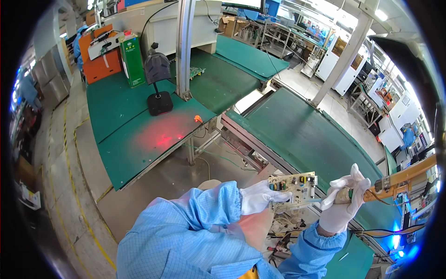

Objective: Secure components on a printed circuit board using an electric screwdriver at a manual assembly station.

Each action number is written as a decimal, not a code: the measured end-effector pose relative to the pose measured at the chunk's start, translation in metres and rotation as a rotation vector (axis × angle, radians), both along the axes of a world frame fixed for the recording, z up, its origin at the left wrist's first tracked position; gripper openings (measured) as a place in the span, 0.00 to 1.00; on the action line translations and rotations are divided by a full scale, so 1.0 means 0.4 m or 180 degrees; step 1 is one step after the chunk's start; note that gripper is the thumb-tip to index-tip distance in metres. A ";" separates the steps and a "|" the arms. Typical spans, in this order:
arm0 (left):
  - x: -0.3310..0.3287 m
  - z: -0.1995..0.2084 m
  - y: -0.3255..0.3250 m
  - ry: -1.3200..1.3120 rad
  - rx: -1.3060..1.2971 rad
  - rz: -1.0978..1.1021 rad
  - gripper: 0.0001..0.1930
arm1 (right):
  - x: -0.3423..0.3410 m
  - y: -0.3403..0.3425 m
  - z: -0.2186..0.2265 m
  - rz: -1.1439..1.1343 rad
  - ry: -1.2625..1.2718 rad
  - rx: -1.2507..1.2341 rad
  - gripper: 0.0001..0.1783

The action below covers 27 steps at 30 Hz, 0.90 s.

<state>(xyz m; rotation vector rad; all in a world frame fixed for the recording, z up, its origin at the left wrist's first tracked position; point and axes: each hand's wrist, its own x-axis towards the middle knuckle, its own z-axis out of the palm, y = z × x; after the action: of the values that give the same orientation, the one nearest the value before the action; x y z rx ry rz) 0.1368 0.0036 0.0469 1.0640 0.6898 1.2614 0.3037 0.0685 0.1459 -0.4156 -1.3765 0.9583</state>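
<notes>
White-gloved left fingers [278, 196] pinch a beige rectangular circuit board [297, 187].
White-gloved right fingers [357, 173] hold a pale cylindrical object [343, 195]; slipping could scrape components [303, 180].

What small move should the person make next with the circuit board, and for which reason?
I would perhaps firm the left hand on the circuit board before moving the right hand. The board is held from its left side, while a slim pale-blue tip near the right hand reaches toward its opposite edge. Whether that tip touches it, I cannot tell.
</notes>
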 end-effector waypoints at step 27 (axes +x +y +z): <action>0.039 0.018 -0.056 -0.0836 -0.0946 -0.0239 0.22 | -0.012 -0.009 0.028 -0.0725 -0.0848 0.0212 0.33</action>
<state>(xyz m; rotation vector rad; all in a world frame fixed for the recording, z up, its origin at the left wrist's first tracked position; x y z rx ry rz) 0.1524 -0.0188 0.0541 0.6610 0.6068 1.1653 0.2989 0.0648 0.1569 -0.6526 -1.5578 0.6854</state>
